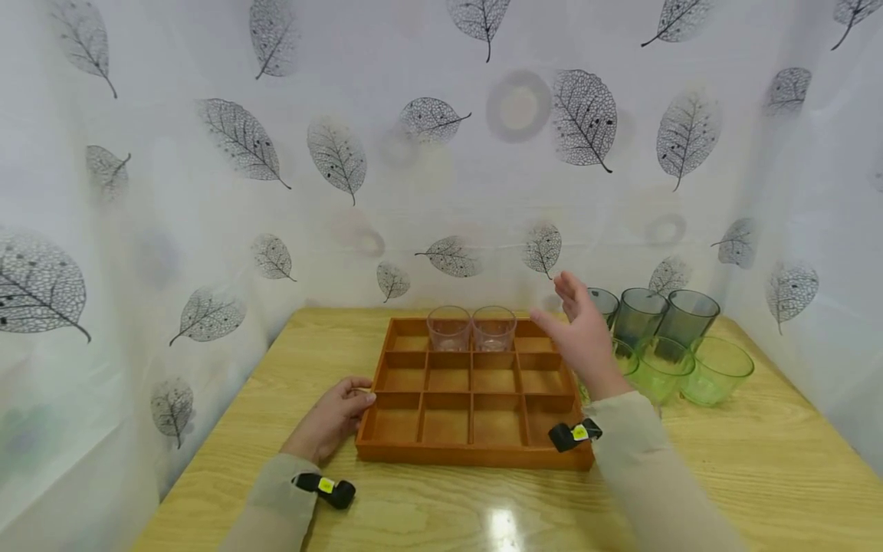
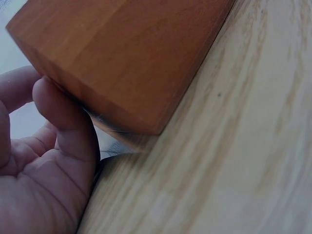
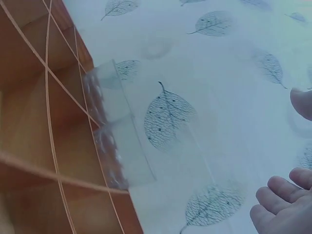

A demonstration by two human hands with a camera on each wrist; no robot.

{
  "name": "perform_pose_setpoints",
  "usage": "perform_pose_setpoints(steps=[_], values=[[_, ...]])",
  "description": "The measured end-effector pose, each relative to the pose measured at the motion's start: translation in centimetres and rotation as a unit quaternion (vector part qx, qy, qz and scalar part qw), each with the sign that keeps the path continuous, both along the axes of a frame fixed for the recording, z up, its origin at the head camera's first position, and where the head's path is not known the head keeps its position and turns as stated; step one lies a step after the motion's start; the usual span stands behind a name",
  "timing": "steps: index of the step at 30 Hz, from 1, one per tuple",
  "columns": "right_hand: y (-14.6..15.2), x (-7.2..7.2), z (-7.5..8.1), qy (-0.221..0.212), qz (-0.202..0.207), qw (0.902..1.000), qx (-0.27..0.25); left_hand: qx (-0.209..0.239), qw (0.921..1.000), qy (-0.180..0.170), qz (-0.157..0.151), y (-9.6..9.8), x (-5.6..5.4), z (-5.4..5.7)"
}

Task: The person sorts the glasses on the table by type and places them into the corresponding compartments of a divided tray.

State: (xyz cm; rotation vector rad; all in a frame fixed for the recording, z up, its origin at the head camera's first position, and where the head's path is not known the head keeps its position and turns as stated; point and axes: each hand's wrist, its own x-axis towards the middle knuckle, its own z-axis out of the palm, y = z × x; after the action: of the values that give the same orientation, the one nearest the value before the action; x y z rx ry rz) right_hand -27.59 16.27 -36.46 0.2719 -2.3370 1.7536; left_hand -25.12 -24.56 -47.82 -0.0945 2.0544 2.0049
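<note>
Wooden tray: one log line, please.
left hand: touches wooden tray | right hand: raised, empty | clear cups: two, back compartments | dark cups, green cups: right of tray

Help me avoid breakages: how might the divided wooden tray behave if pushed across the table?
The divided tray is probably stiff, judging by its wooden build. Being broad and low on the table, it would likely slide rather than tip. The two clear cups in its back row might rattle or shift if jerked.
</note>
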Motion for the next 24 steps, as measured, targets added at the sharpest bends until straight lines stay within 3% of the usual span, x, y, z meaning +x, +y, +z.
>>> perform_pose_setpoints(steps=[14,24], values=[[5.1,6.2,-0.5,0.016,-0.023,0.9994,0.020,0.004,1.0000,-0.004,-0.002,-0.1,-0.1,-0.4],[7.7,9.3,-2.8,0.002,-0.038,0.9974,0.061,-0.002,1.0000,0.001,-0.004,-0.1,-0.1,-0.2]])
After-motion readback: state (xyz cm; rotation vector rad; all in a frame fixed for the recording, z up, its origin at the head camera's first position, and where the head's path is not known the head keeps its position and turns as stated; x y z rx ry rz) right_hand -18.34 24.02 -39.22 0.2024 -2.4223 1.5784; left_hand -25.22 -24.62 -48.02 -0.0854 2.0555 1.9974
